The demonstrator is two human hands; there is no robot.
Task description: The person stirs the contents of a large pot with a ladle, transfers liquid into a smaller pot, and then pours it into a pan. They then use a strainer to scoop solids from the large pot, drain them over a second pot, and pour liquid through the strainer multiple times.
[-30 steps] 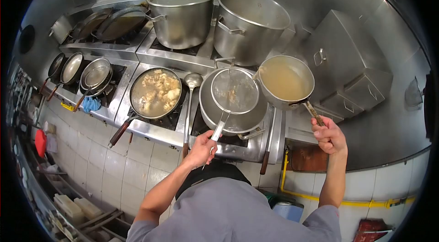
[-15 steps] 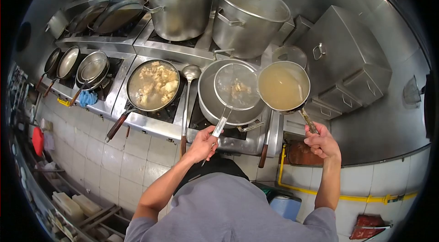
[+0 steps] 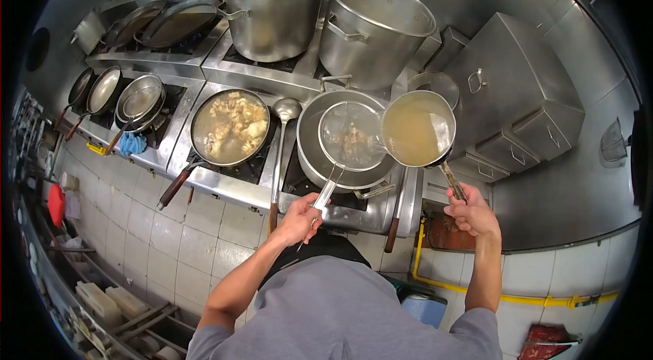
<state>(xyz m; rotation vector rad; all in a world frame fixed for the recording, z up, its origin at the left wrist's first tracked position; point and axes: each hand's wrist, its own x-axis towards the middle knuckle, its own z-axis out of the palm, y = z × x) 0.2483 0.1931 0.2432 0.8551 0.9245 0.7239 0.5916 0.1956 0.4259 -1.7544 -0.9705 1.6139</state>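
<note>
My left hand (image 3: 301,218) is closed round the metal handle of a fine-mesh strainer (image 3: 341,127), held over a large steel pot (image 3: 310,115) on the stove. Some brownish bits (image 3: 354,141) lie in the mesh. My right hand (image 3: 474,211) grips the worn handle of a saucepan (image 3: 416,132) holding cloudy, yellowish liquid. The saucepan is tilted to the left, its rim at the strainer's right edge, and liquid appears to run off that rim into the mesh.
Left of the pot are a long ladle (image 3: 286,111) and a frying pan (image 3: 238,105) with pale chunks in liquid. Two tall stockpots (image 3: 275,23) stand behind. Several smaller pans line the far left burners, near a blue cloth (image 3: 132,145). Steel cabinets (image 3: 517,74) stand at right.
The saucepan has moved slightly left and tipped further toward the strainer, with my right hand shifting left too. My left hand and the strainer have barely moved.
</note>
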